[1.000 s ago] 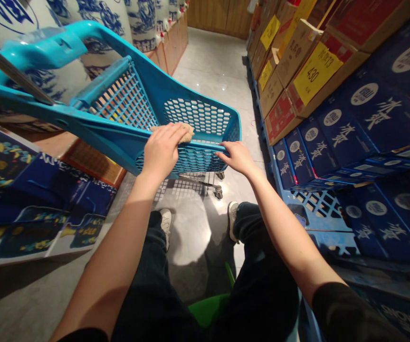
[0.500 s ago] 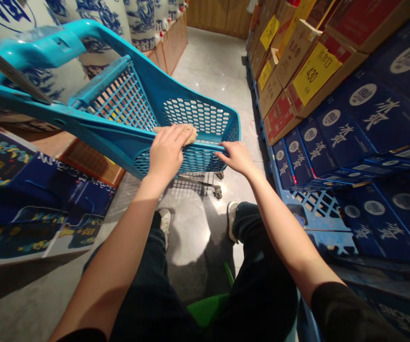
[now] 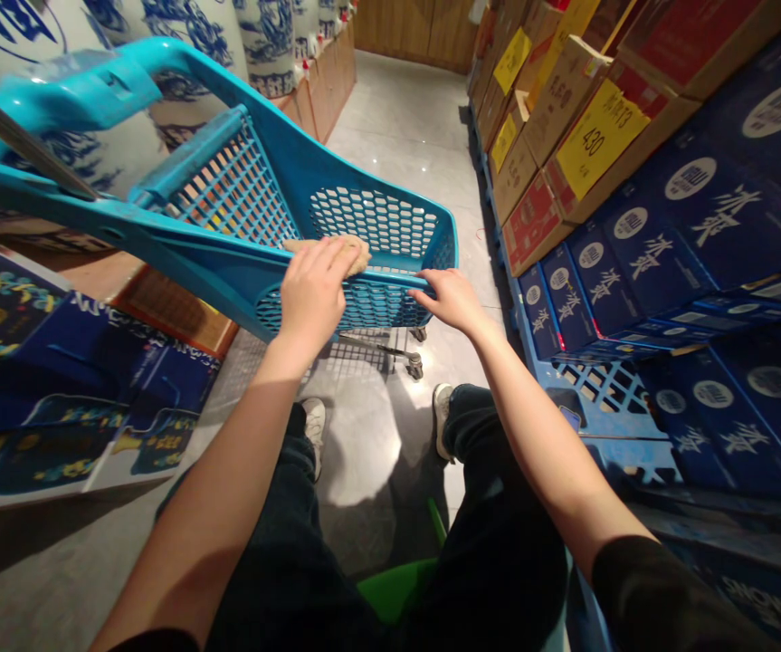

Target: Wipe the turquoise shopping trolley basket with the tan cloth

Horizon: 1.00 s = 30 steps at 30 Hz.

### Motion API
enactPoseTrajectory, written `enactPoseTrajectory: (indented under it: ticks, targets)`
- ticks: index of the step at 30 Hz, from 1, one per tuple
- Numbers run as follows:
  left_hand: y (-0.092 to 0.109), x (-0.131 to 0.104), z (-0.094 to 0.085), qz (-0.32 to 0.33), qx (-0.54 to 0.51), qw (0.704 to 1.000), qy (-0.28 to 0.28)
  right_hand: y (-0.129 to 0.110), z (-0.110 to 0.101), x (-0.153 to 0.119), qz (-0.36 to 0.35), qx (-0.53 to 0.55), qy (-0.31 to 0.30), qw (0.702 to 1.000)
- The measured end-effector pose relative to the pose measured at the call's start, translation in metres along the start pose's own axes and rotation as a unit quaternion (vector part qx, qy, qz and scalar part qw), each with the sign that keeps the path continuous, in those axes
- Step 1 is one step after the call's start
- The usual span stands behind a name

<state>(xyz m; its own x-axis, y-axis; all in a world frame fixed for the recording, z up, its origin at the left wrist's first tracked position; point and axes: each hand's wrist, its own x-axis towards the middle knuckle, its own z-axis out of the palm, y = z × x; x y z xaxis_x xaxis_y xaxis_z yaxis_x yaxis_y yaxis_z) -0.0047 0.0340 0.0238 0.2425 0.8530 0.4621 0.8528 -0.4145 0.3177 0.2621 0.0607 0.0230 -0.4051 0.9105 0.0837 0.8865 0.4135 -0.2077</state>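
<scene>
At the frame's centre, the left hand (image 3: 312, 290) is clasping a tan cloth (image 3: 361, 256), seemingly soft and light, against the rim (image 3: 394, 280) of the blue cart (image 3: 291, 167), while the right hand (image 3: 455, 297) is pinching that stiff-looking rim, probably a good place to hold against rolling.

Both arms (image 3: 241, 471) (image 3: 546, 435) outstretched, hands (image 3: 312, 292) (image 3: 454, 299) apart
</scene>
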Motion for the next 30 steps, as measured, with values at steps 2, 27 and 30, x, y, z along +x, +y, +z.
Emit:
enactPoseTrajectory:
  ticks: [2,27,30]
  targets:
    - [0.016,-0.001,0.008,0.053,-0.008,0.998,-0.023,0.001,0.001,0.0,-0.004,0.007,0.004,1.0]
    - [-0.002,0.003,-0.007,0.003,0.017,1.0,0.014,0.005,0.003,0.001,-0.005,0.004,0.003,1.0]
    - [0.01,0.0,0.002,0.036,0.004,0.999,-0.005,0.006,0.005,0.001,-0.01,0.005,0.008,1.0]
